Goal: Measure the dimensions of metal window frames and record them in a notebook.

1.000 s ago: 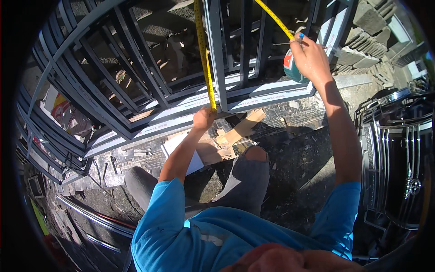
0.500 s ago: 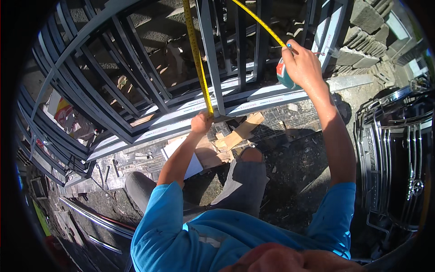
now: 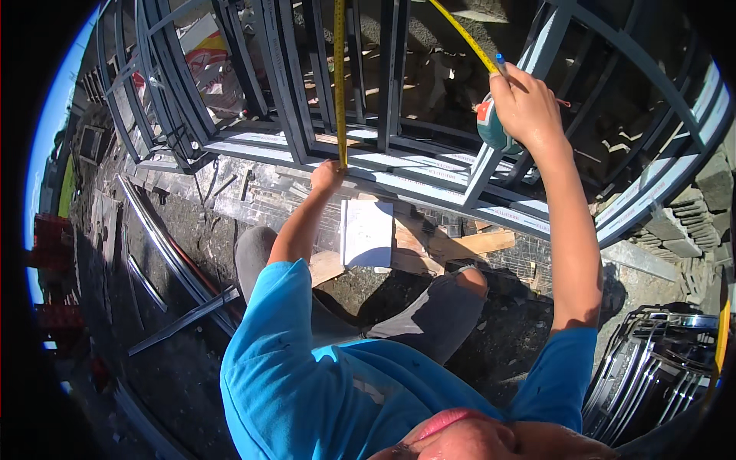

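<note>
My left hand (image 3: 328, 177) is closed at the lower rail of a grey metal frame (image 3: 429, 182), pinching the end of a yellow tape blade (image 3: 340, 84). From there the blade runs up across the frame and loops out of view at the top. It comes back down to a teal and red tape measure (image 3: 494, 130), gripped by my right hand (image 3: 529, 107). A pen with a blue end (image 3: 501, 61) sticks up from the same hand. My right hand is over the frame, beside a slanting bar.
A white sheet of paper (image 3: 368, 234) lies by my knees, next to wood offcuts (image 3: 479, 245). Shiny metal tubes (image 3: 165, 238) rest on the ground at left. Stacked stone slabs (image 3: 690, 226) and a chrome-railed black object (image 3: 652, 368) are at right.
The view has turned, and the frame appears shifted to the right. My left hand has moved left along the lower rail with the tape end. Both hands keep their holds.
</note>
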Motion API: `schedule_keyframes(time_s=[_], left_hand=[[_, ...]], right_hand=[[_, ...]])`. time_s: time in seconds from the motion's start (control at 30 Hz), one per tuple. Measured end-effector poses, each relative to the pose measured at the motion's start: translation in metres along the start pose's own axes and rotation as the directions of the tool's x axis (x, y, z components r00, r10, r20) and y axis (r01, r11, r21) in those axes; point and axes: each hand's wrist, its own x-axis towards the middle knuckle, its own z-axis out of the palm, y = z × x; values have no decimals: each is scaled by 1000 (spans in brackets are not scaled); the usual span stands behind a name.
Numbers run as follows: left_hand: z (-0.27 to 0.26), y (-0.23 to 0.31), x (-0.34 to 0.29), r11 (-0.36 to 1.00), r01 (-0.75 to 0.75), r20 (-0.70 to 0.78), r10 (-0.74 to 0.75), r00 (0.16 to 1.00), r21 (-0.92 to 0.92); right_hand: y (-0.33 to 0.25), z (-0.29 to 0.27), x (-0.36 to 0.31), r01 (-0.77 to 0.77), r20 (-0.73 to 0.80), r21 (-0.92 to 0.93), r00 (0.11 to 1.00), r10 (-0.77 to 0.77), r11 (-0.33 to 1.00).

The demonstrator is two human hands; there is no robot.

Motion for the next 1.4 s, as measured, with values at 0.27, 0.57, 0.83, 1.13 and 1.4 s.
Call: schedule_keyframes(time_s=[0.27, 0.57, 0.83, 1.13, 1.4], left_hand=[[-9, -62, 23, 997, 38, -61, -42, 997, -63], [24, -106, 20, 913, -193, -177, 137, 975, -359], [15, -100, 15, 886, -261, -220, 186, 958, -383], [8, -107, 9, 887, -272, -196, 211, 958, -372], [-43, -98, -6, 883, -241, -371, 83, 925, -403]], right_hand=[[-75, 53, 43, 81, -22, -79, 996, -83, 994], [-112, 46, 36, 31, -41, -275, 998, -44, 961], [-124, 41, 28, 50, -98, -373, 991, -93, 926], [-142, 34, 17, 7, -80, -467, 996, -50, 884], [-19, 24, -100, -172, 238, 359, 967, 88, 917]])
